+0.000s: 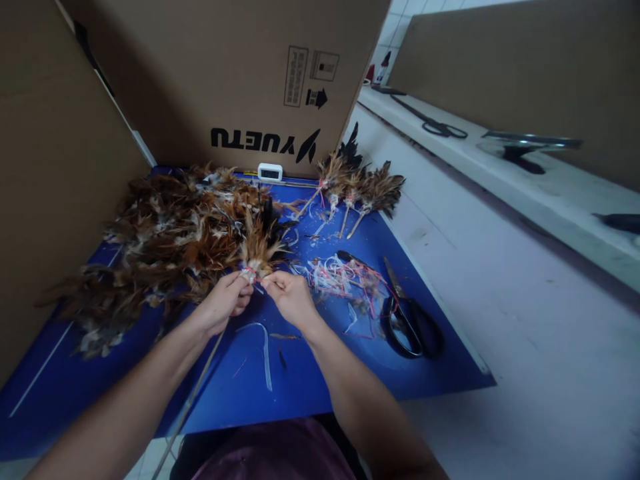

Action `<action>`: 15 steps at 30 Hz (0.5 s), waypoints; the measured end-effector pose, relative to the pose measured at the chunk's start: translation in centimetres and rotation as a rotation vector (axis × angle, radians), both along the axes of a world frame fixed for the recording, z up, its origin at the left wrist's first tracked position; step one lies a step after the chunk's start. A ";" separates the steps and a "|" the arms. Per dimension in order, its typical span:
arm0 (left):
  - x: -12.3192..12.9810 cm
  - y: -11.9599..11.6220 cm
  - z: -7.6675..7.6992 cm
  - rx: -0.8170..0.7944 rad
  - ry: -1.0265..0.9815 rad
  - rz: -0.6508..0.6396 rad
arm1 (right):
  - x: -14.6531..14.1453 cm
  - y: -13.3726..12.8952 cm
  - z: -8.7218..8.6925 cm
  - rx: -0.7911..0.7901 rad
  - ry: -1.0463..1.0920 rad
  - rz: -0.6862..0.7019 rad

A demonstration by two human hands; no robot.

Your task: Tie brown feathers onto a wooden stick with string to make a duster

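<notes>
Fingers on left hand [229,297] pinch feather bundle [259,247] at its tied base. Right hand [294,297]: fingers pressed together beside it, can't tell on what.

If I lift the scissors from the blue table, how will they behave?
The scissors look stiff, given their straight blades. Lying flat, they probably won't roll. Red string near the handles might catch.

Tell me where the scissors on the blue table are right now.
In the head view, the scissors lie near the right edge of the blue table, right of the right hand and beside the pink-and-white scraps.
</notes>
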State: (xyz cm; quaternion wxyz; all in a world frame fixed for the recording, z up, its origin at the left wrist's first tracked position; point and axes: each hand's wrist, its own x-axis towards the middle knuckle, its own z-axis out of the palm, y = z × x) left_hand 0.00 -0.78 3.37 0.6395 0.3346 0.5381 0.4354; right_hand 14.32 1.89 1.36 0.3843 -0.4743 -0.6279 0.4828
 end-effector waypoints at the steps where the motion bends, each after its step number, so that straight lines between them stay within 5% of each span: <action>1: 0.0 0.0 0.0 0.001 0.000 -0.007 | 0.0 0.0 0.0 0.004 -0.003 0.001; 15: -0.1 -0.2 0.4 0.005 0.034 -0.008 | 0.3 -0.1 0.3 0.042 -0.052 0.027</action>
